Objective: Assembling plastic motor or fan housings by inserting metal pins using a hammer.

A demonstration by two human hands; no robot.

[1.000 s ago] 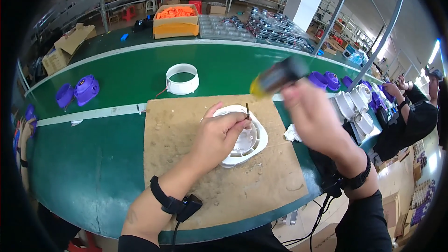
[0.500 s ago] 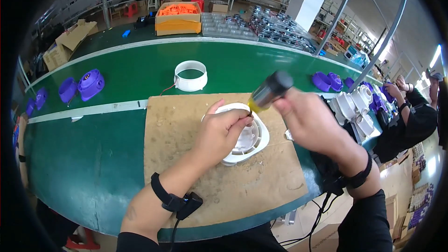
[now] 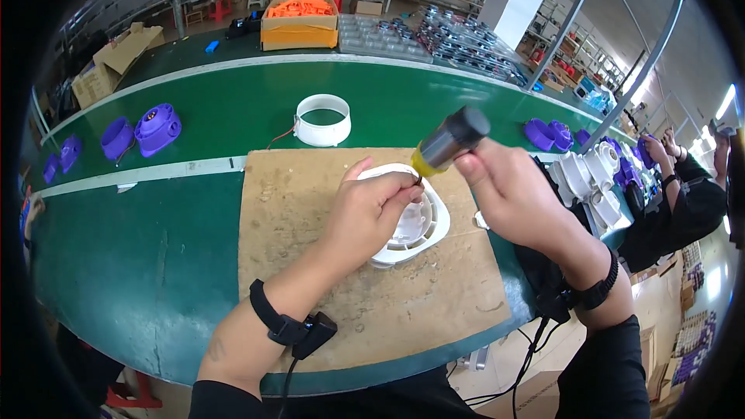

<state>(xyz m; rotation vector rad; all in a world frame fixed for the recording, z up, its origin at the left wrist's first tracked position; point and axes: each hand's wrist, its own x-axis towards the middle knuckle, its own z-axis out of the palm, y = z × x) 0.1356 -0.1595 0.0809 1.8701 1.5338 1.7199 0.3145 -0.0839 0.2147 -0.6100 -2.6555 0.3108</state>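
Observation:
My right hand (image 3: 521, 198) grips a two-faced mallet (image 3: 450, 142) with a black end, a grey middle and a yellow end. Its yellow face is tilted down beside the fingertips of my left hand (image 3: 357, 209). Those fingers pinch a small dark piece (image 3: 419, 181), too small to name, over the far side of a white plastic housing (image 3: 436, 226). Whether the mallet touches that piece I cannot tell. The housing, squarish with a round ribbed opening, lies on a brown board (image 3: 310, 334); my left hand covers part of it.
A white ring with a red wire (image 3: 323, 133) stands on the green belt beyond the board. Purple housings (image 3: 158, 132) sit left and more lie right. White parts (image 3: 601, 174) are piled at the right, near another person's arm (image 3: 663, 159). A small white piece (image 3: 481, 220) lies at the board's edge.
The mallet has shifted slightly upward and left and shows less blur. My left hand keeps its pinch at the housing. The whole view has shifted a little.

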